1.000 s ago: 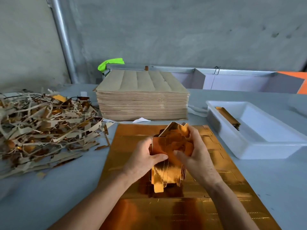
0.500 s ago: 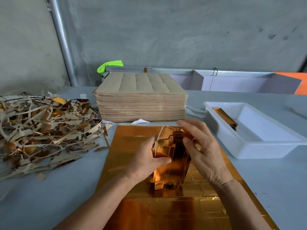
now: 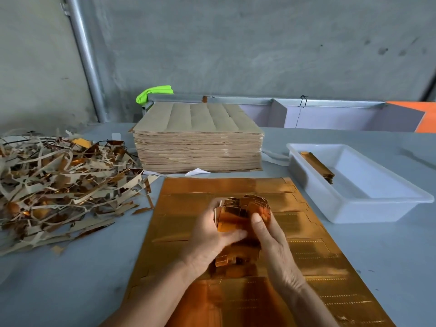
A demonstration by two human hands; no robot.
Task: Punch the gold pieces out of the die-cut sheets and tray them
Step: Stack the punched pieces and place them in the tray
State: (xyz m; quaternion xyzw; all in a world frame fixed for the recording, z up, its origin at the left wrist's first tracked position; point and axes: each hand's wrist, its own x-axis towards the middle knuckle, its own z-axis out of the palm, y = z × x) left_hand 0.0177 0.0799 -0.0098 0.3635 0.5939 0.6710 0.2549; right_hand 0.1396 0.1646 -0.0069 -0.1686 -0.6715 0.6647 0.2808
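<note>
Gold pieces (image 3: 238,208): a bundle of punched-out foil shapes, held upright between both hands above the middle of the gold sheet; its top edges fan out unevenly, its lower end shows below the palms.
Left hand (image 3: 207,237): wrapped round the left side of the bundle, thumb lying across its front face.
Right hand (image 3: 271,239): gripping the right side of the bundle, thumb up against the front, fingers curled behind.
Gold sheet (image 3: 313,246): die-cut foil sheet lying flat on the desk (image 3: 70,291) in front of the person, cut lines and perforations visible on its right half.
Tray (image 3: 368,208): white plastic tray on the desk just right of the sheet's far corner.
Trayed pieces (image 3: 318,165): a row of gold pieces leaning along the tray's left inner wall.
Sheet stack (image 3: 200,142): tall pile of sheets, brown side up, just behind the gold sheet.
Scrap pile (image 3: 61,187): tangled brown and gold strips on the desk to the left.
Green cloth (image 3: 153,93): bright green, behind the stack.
</note>
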